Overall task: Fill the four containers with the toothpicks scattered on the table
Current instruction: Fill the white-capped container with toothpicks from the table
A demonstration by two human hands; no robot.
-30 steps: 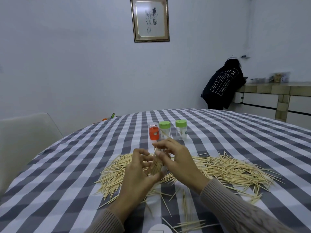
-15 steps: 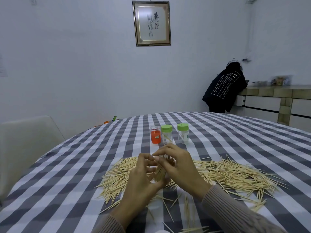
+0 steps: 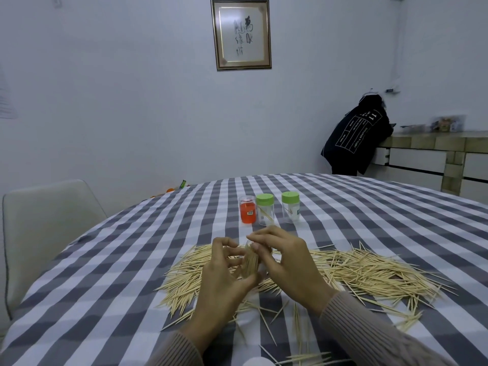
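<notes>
Left hand (image 3: 224, 276) grips a clear container (image 3: 252, 262) packed with toothpicks, right hand (image 3: 286, 262) pinches its top; three more jars (image 3: 264, 208) behind, loose toothpicks (image 3: 369, 273) across the worktop (image 3: 105, 273).

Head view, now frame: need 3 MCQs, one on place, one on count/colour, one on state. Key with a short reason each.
1. Where do the standing containers sit?
A. Beyond the toothpick pile
B. On the chair
C. On the floor

2. How many standing containers have green lids?
A. None
B. Two
C. Four

3. What is the left hand doing?
A. Lying flat on the cloth
B. Holding a container packed with toothpicks
C. Lifting a green lid

Key: 1 A, the orange container and its neighbours stand past the toothpick pile. 2 B, green lids and. 3 B, left hand grips the held container; right hand works at its mouth.
</notes>
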